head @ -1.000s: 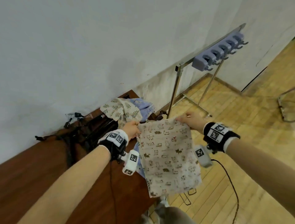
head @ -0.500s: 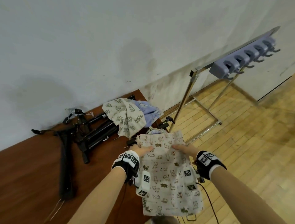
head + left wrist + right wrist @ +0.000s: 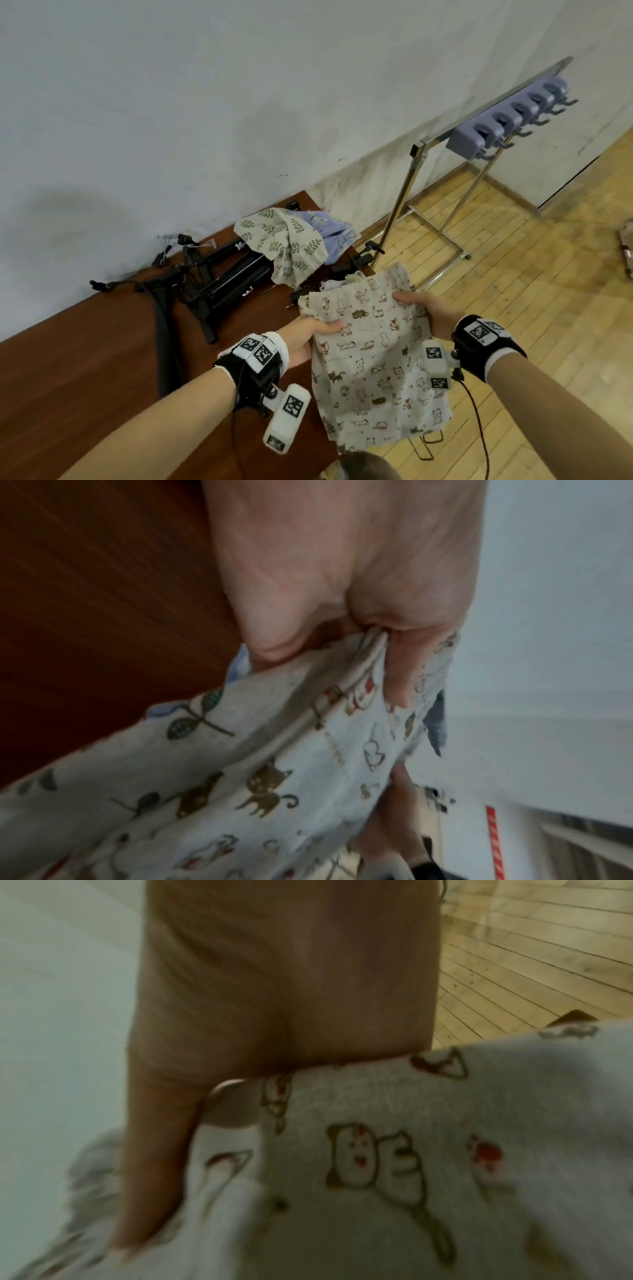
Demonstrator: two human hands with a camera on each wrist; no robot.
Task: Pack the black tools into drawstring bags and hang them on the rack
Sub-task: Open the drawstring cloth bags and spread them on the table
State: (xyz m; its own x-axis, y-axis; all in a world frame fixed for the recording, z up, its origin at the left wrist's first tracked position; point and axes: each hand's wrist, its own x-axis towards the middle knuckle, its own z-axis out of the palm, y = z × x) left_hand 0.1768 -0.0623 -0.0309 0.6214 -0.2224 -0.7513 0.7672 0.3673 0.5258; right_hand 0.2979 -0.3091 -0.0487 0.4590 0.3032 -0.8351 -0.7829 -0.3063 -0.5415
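A cream drawstring bag printed with cats (image 3: 373, 363) hangs in the air over the table's right end. My left hand (image 3: 308, 337) pinches its left edge near the top; in the left wrist view the cloth (image 3: 308, 750) is caught between thumb and fingers (image 3: 400, 669). My right hand (image 3: 424, 308) grips its right top corner, the fingers (image 3: 154, 1150) curled over the cat cloth (image 3: 411, 1150). Black tools (image 3: 226, 284), tripod-like with straps, lie on the brown table (image 3: 85, 370) by the wall. The metal rack (image 3: 404, 202) with grey-blue hooks (image 3: 507, 123) stands to the right.
A leaf-print bag (image 3: 281, 250) and a blue bag (image 3: 329, 236) are heaped on the table's far right corner, partly over the tools. A white wall runs behind. Wooden floor (image 3: 531, 308) spreads on the right, with a black cable dangling from my right wrist.
The bag has come down and nearer to me. My hands shifted from its top corners to a closer grip, and the view swung left toward the table.
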